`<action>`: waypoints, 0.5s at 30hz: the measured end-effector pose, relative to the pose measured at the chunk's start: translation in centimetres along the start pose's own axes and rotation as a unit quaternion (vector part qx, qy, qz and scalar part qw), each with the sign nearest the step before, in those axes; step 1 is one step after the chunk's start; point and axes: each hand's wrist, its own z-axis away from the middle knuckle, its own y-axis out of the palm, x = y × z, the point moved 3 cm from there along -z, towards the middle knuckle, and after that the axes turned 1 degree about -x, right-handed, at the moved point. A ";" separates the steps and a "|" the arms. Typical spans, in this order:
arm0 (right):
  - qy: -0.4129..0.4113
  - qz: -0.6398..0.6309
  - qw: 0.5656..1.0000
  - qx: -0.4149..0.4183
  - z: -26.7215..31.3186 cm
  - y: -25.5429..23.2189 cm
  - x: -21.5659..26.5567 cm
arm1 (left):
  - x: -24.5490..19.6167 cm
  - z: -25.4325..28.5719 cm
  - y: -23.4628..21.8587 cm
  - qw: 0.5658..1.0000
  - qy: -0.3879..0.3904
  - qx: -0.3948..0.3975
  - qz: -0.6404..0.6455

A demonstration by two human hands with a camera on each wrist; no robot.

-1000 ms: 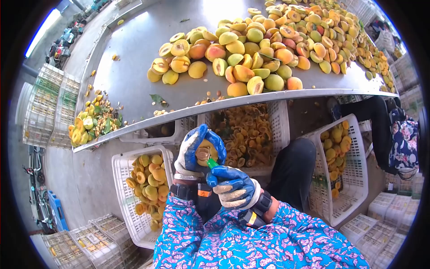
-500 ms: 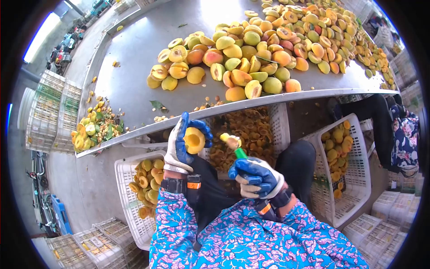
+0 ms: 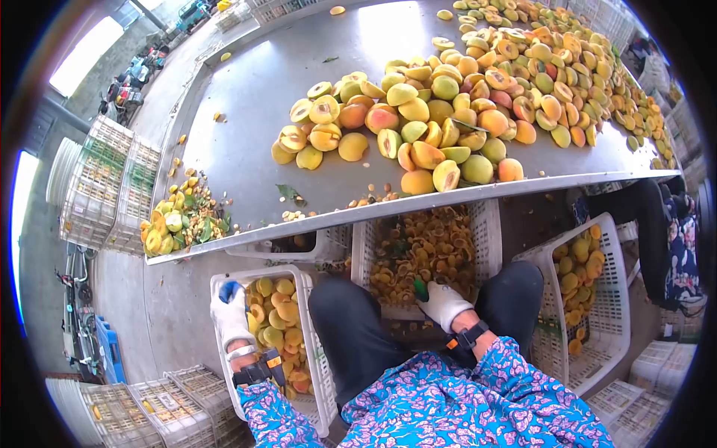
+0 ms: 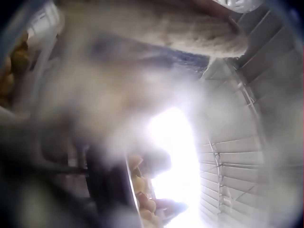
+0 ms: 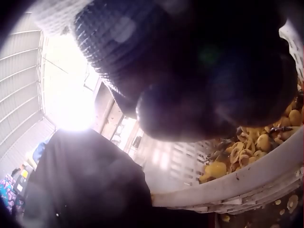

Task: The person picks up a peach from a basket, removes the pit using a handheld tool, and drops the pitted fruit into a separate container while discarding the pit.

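My left hand (image 3: pixel 230 305), in a white glove with blue-coated fingers, is at the left side of a white crate (image 3: pixel 325 377) of yellow peach halves (image 3: pixel 278 317). Its fingers are partly hidden, and I cannot tell whether they hold anything; the left wrist view is blurred by the glove. The right hand (image 3: pixel 444 305), gloved the same way, grips a green-handled pitting tool (image 3: pixel 421 290) by the near rim of the middle crate (image 3: pixel 489 239). Pitted scraps (image 3: pixel 426 250) fill that crate. In the right wrist view, dark gloved fingers (image 5: pixel 180 109) hang over its rim.
A metal table (image 3: pixel 246 149) stretches across the front, with a large heap of peach halves (image 3: pixel 478 112) on it. Pits and leaves (image 3: pixel 198 224) lie at its left corner. Another crate (image 3: pixel 605 328) stands right of my knees, near another person's leg (image 3: pixel 642 239). Stacked crates (image 3: pixel 160 407) stand lower left.
From working together on a peach half, the hands have parted. The left moved down and left to the left crate; the right moved over the middle crate, and the piece on the tool's tip no longer shows.
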 end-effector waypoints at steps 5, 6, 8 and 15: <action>0.010 -0.037 0.997 0.074 -0.1 -0.6 0.8 | -12.7 -4.6 6.1 0.976 0.152 0.020 0.153; 0.016 -0.020 0.998 0.053 -0.5 0.5 0.0 | -15.4 -6.0 7.9 0.979 0.166 0.017 0.120; 0.013 -0.020 0.999 0.045 -0.3 -0.2 0.5 | -18.1 -9.1 10.3 0.982 0.175 0.013 0.072; 0.030 -0.024 0.998 0.045 -0.5 0.4 0.2 | -19.3 -16.2 19.5 0.981 0.142 -0.017 -0.134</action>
